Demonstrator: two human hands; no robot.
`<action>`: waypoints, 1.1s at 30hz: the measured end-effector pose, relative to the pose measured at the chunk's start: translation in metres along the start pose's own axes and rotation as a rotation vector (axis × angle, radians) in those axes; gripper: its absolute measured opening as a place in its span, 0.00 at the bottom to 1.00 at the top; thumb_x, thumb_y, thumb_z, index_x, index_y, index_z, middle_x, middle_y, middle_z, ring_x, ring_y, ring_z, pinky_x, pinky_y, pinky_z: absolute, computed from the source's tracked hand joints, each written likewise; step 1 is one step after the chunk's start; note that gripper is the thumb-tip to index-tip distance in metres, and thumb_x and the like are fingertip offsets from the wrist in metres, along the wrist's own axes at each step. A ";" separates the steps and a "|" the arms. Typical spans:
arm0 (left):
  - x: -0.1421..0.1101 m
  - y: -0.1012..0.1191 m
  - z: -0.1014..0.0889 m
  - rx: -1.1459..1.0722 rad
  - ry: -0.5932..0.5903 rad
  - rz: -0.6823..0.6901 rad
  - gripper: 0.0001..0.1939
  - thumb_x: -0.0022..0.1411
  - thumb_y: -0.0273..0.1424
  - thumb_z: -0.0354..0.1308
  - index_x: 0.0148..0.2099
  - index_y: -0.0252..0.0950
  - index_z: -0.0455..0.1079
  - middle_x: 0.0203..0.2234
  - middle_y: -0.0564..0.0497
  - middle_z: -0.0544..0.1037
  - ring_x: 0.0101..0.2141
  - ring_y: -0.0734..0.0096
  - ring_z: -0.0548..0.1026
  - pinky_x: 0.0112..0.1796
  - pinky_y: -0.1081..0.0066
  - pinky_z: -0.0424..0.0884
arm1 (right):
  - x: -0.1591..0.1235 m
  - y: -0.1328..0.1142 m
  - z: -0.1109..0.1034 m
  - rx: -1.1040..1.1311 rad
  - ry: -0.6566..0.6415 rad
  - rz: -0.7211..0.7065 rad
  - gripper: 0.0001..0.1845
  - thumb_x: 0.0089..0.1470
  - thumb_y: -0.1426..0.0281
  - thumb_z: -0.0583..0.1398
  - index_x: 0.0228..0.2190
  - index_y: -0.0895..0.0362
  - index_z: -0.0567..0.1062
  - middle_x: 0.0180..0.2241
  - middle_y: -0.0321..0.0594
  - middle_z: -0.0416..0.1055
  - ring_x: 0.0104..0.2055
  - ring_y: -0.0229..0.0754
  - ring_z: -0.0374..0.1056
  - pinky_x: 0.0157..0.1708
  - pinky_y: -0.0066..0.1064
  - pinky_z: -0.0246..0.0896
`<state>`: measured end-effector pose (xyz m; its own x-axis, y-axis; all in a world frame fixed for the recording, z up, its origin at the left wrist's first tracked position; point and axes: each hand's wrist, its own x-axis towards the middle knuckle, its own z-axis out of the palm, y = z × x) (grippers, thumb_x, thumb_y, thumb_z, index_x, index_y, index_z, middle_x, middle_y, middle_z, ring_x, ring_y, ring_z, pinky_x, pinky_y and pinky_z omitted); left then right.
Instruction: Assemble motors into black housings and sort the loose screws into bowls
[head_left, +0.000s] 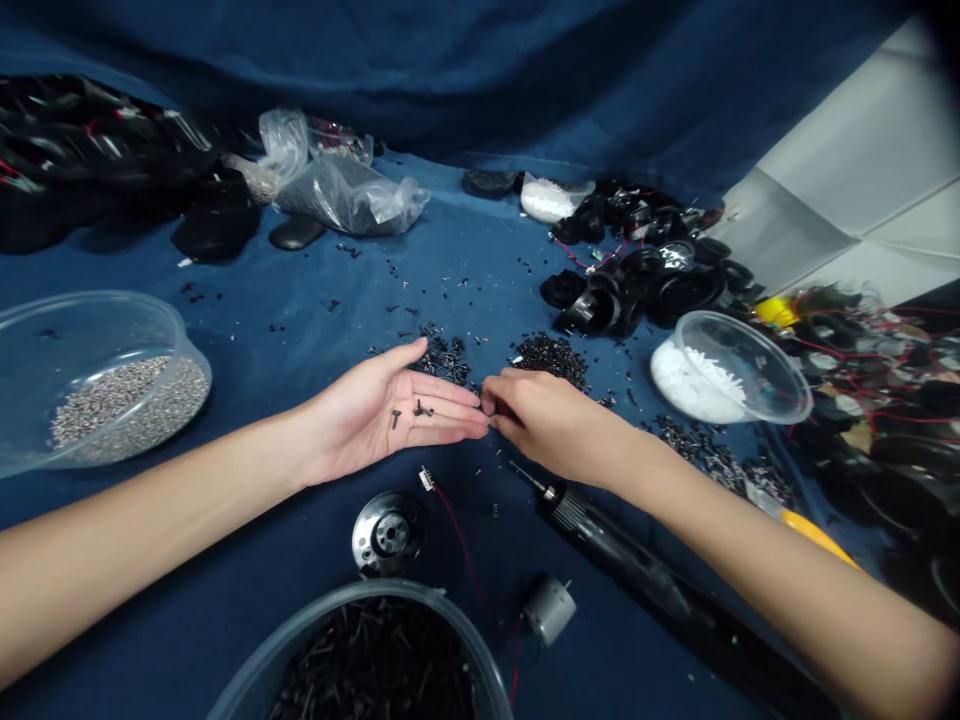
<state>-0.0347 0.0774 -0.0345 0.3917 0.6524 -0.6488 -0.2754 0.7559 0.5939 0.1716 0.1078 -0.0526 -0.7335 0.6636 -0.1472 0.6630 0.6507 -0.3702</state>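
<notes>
My left hand is held palm up with its fingers stretched out flat. A few small black screws lie loose on the palm and fingers. At its fingertips, my right hand is closed in a pinch; what it holds, if anything, is hidden. Just beyond the hands are a pile of dark screws and a heap of small black parts. A black electric screwdriver lies under my right forearm. Nearer me are a round metal-faced part and a small silver motor with a red wire.
A clear tub of small metallic pieces stands left, a tub of black screws in front, and a bowl of white pieces right. Plastic bags, black housings and wired parts line the back and right. Yellow-handled pliers or cutters lie right.
</notes>
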 end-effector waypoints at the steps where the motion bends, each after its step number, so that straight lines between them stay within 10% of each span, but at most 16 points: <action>1: 0.000 0.000 -0.001 0.014 0.016 0.003 0.32 0.71 0.43 0.38 0.44 0.19 0.74 0.38 0.30 0.80 0.41 0.56 0.80 0.43 0.70 0.77 | -0.001 -0.001 -0.003 0.001 0.001 0.008 0.05 0.57 0.79 0.53 0.31 0.58 0.66 0.32 0.39 0.67 0.32 0.37 0.61 0.32 0.29 0.52; 10: 0.009 0.006 0.011 -0.044 -0.009 0.018 0.28 0.72 0.37 0.38 0.31 0.27 0.72 0.23 0.42 0.77 0.22 0.72 0.77 0.27 0.78 0.76 | 0.008 -0.037 -0.049 0.238 0.299 -0.080 0.08 0.57 0.74 0.57 0.27 0.58 0.74 0.25 0.32 0.69 0.26 0.33 0.60 0.28 0.27 0.50; 14: 0.011 0.015 -0.003 0.007 -0.028 0.001 0.24 0.69 0.32 0.44 0.18 0.35 0.56 0.12 0.59 0.50 0.11 0.85 0.48 0.10 0.83 0.42 | 0.008 -0.025 -0.028 0.197 0.364 0.031 0.06 0.55 0.74 0.59 0.27 0.58 0.75 0.25 0.33 0.70 0.25 0.33 0.60 0.28 0.27 0.50; 23: 0.012 0.001 0.008 1.524 0.246 0.532 0.14 0.58 0.36 0.56 0.23 0.36 0.62 0.14 0.56 0.60 0.17 0.76 0.57 0.22 0.73 0.50 | 0.000 -0.015 0.009 0.082 0.125 0.157 0.05 0.49 0.77 0.56 0.25 0.57 0.70 0.23 0.33 0.67 0.25 0.34 0.58 0.27 0.29 0.48; 33: 0.031 -0.007 0.004 1.812 0.245 0.637 0.14 0.62 0.41 0.52 0.42 0.37 0.67 0.24 0.49 0.70 0.25 0.65 0.68 0.27 0.68 0.55 | -0.004 0.001 0.000 0.275 0.117 0.211 0.03 0.49 0.76 0.54 0.26 0.56 0.64 0.21 0.31 0.64 0.23 0.33 0.56 0.25 0.27 0.49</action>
<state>-0.0171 0.0920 -0.0575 0.4597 0.8801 -0.1187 0.8520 -0.3993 0.3386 0.1752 0.1055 -0.0527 -0.5525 0.8205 -0.1468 0.7210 0.3820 -0.5781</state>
